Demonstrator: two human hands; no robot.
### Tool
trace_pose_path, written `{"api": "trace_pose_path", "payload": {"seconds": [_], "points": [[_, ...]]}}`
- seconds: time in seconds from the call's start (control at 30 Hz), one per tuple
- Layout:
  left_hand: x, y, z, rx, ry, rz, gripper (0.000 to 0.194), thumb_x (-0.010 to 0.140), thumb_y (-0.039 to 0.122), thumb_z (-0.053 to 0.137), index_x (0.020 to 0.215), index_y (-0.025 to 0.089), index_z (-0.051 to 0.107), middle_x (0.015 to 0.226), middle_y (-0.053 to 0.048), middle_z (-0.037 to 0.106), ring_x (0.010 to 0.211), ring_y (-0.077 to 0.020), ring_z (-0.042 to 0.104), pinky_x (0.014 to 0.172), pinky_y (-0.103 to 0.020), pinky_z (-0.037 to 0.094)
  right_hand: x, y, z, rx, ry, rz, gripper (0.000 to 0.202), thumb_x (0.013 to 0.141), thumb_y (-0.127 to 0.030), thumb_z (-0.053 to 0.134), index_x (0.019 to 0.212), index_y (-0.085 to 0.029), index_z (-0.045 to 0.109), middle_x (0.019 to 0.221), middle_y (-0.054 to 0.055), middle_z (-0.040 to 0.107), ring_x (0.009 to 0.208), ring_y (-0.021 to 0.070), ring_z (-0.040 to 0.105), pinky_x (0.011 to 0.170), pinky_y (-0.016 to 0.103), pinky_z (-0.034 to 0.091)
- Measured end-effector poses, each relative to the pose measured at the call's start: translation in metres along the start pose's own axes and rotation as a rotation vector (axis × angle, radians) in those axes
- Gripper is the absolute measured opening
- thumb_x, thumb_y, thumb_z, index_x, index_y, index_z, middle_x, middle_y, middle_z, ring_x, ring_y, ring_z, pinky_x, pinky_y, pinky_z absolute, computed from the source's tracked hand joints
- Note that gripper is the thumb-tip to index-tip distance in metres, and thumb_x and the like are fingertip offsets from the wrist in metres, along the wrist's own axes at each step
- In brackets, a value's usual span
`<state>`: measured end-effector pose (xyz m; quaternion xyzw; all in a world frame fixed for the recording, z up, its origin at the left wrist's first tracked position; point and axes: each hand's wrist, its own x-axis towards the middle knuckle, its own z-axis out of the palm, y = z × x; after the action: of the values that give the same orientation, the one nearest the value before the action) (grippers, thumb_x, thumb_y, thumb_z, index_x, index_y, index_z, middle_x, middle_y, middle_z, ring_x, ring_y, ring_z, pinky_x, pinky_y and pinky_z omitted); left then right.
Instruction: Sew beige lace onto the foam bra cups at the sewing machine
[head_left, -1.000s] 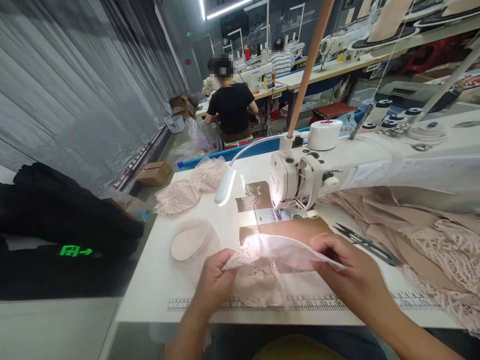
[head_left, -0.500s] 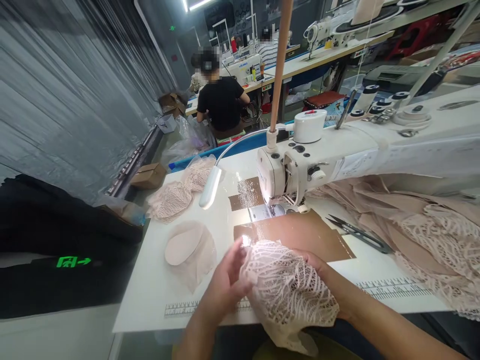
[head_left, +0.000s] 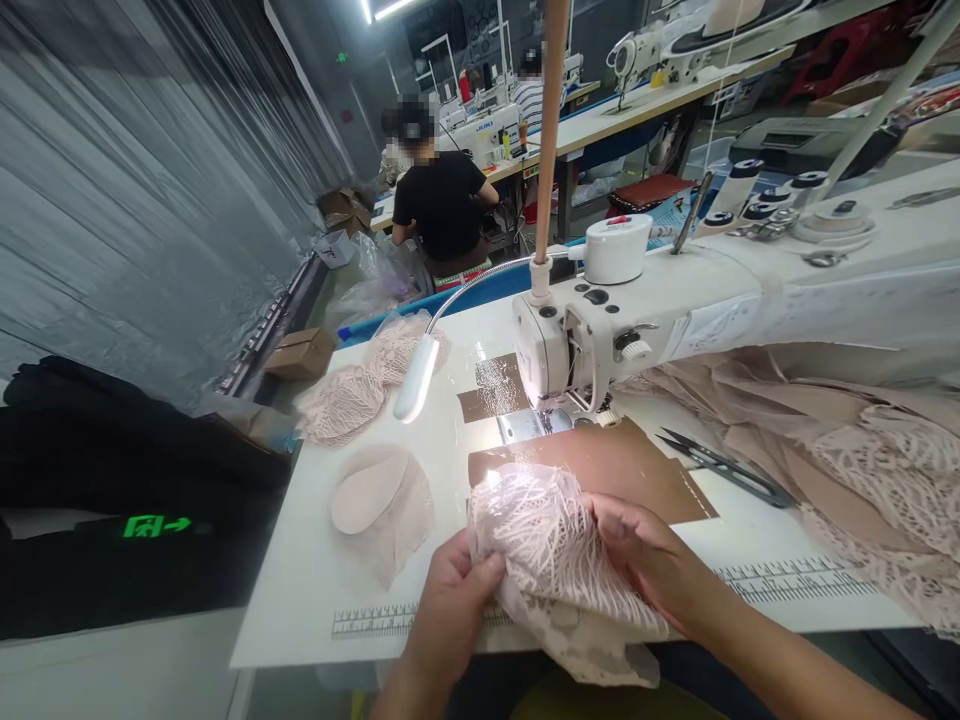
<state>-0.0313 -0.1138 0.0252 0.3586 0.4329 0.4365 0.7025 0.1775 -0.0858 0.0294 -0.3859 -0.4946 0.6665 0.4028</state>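
A pale pink lace bra cup (head_left: 555,545) with sheer fabric along its edges is held between my hands at the front edge of the sewing table. My left hand (head_left: 457,590) pinches its left edge, thumb on top. My right hand (head_left: 637,550) grips the upper right side, with some fingers hidden behind the lace. Just beyond the cup is the sewing machine head (head_left: 551,350), above its metal needle plate (head_left: 532,425). Brown tape (head_left: 600,460) covers the table in front of the plate. To the left lies a plain cup on sheer fabric (head_left: 375,500).
More lace cups (head_left: 345,400) lie at the back left, beside a small lit lamp (head_left: 417,380). Thread snips (head_left: 724,468) rest on the right, near heaped lace fabric (head_left: 862,470). A printed ruler (head_left: 375,620) runs along the front edge. A person in black (head_left: 442,205) sits farther back.
The lace cup has turned in my hands and its lower edge has swung right. My right hand has come round from behind it, and its thumb now shows. My left hand has shifted lower.
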Motion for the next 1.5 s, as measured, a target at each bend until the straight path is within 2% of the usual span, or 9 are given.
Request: {"api": "trace_pose_path", "payload": {"seconds": [0.17, 0.33, 0.47, 0.63, 0.73, 0.87, 1.03, 1.17, 1.5], "points": [[0.005, -0.003, 0.009, -0.333, 0.103, 0.012, 0.042, 0.088, 0.044, 0.057, 0.118, 0.016, 0.063, 0.118, -0.011, 0.062, 0.117, -0.0271, 0.053, 0.101, -0.038, 0.041, 0.001, 0.001, 0.001, -0.055, 0.103, -0.021, 0.03, 0.076, -0.048, 0.066, 0.076, -0.019, 0.06, 0.075, 0.003, 0.06, 0.071, 0.019, 0.055, 0.066, 0.029, 0.047], [0.001, -0.006, 0.027, -0.485, -0.086, -0.069, 0.072, 0.078, 0.062, 0.061, 0.131, 0.015, 0.052, 0.126, -0.015, 0.057, 0.121, -0.0335, 0.049, 0.102, -0.046, 0.039, 0.002, 0.009, 0.008, -0.136, 0.208, -0.077, 0.038, 0.074, -0.049, 0.068, 0.06, -0.018, 0.052, 0.057, -0.002, 0.044, 0.055, 0.0119, 0.04, 0.051, 0.024, 0.039], [-0.003, -0.013, 0.045, -0.382, -0.033, -0.063, 0.062, 0.065, 0.018, 0.075, 0.124, 0.017, 0.059, 0.113, -0.011, 0.064, 0.112, -0.0319, 0.056, 0.097, -0.041, 0.044, 0.003, 0.012, 0.013, 0.021, 0.123, -0.026, 0.033, 0.073, -0.045, 0.072, 0.064, -0.017, 0.056, 0.061, -0.001, 0.048, 0.056, 0.0113, 0.043, 0.053, 0.023, 0.04], [-0.011, -0.007, 0.03, -0.111, -0.109, -0.088, 0.016, 0.072, 0.019, 0.069, 0.086, 0.014, 0.073, 0.088, -0.009, 0.069, 0.092, -0.028, 0.062, 0.086, -0.036, 0.048, 0.002, 0.008, 0.001, 0.345, 0.203, 0.054, 0.03, 0.069, -0.042, 0.077, 0.079, -0.019, 0.06, 0.073, 0.001, 0.06, 0.066, 0.0141, 0.055, 0.064, 0.025, 0.048], [-0.021, 0.013, -0.004, 0.298, -0.198, -0.032, 0.014, 0.08, 0.019, 0.062, 0.07, 0.014, 0.07, 0.074, -0.006, 0.066, 0.077, -0.0208, 0.061, 0.077, -0.03, 0.048, 0.0, 0.002, -0.007, 0.268, 0.106, 0.035, 0.029, 0.073, -0.043, 0.074, 0.08, -0.018, 0.062, 0.076, 0.002, 0.062, 0.069, 0.0145, 0.056, 0.064, 0.025, 0.048], [-0.028, 0.043, -0.034, 0.543, 0.094, 0.301, 0.028, 0.08, 0.026, 0.066, 0.107, 0.023, 0.062, 0.121, -0.005, 0.057, 0.114, -0.0228, 0.05, 0.094, -0.03, 0.042, -0.003, -0.011, -0.002, 0.039, -0.149, -0.003, 0.022, 0.08, -0.039, 0.067, 0.086, -0.018, 0.065, 0.082, 0.003, 0.063, 0.075, 0.016, 0.059, 0.069, 0.026, 0.047], [-0.014, 0.051, -0.017, 0.699, -0.204, 0.151, 0.067, 0.064, 0.038, 0.081, 0.122, 0.02, 0.054, 0.123, -0.01, 0.054, 0.114, -0.0289, 0.049, 0.1, -0.037, 0.037, -0.005, -0.022, 0.016, -0.141, -0.426, -0.025, 0.018, 0.09, -0.032, 0.054, 0.097, -0.019, 0.064, 0.091, 0.003, 0.066, 0.084, 0.0169, 0.061, 0.076, 0.026, 0.046], [-0.001, 0.035, -0.008, 0.561, -0.318, 0.03, 0.035, 0.076, 0.041, 0.071, 0.091, 0.012, 0.059, 0.077, -0.003, 0.055, 0.069, -0.0139, 0.049, 0.065, -0.023, 0.041, -0.004, -0.014, 0.018, -0.254, -0.345, -0.079, 0.015, 0.09, -0.03, 0.055, 0.095, -0.02, 0.064, 0.088, 0.001, 0.066, 0.081, 0.0157, 0.061, 0.072, 0.024, 0.045], [0.0, 0.035, -0.008, 0.468, -0.351, 0.062, 0.03, 0.079, 0.035, 0.07, 0.092, 0.011, 0.059, 0.073, -0.001, 0.051, 0.065, -0.0105, 0.043, 0.059, -0.02, 0.034, 0.004, -0.008, 0.022, -0.471, -0.007, -0.267, 0.022, 0.086, -0.027, 0.057, 0.066, -0.018, 0.057, 0.076, 0.002, 0.064, 0.072, 0.0144, 0.06, 0.067, 0.025, 0.044]]}}
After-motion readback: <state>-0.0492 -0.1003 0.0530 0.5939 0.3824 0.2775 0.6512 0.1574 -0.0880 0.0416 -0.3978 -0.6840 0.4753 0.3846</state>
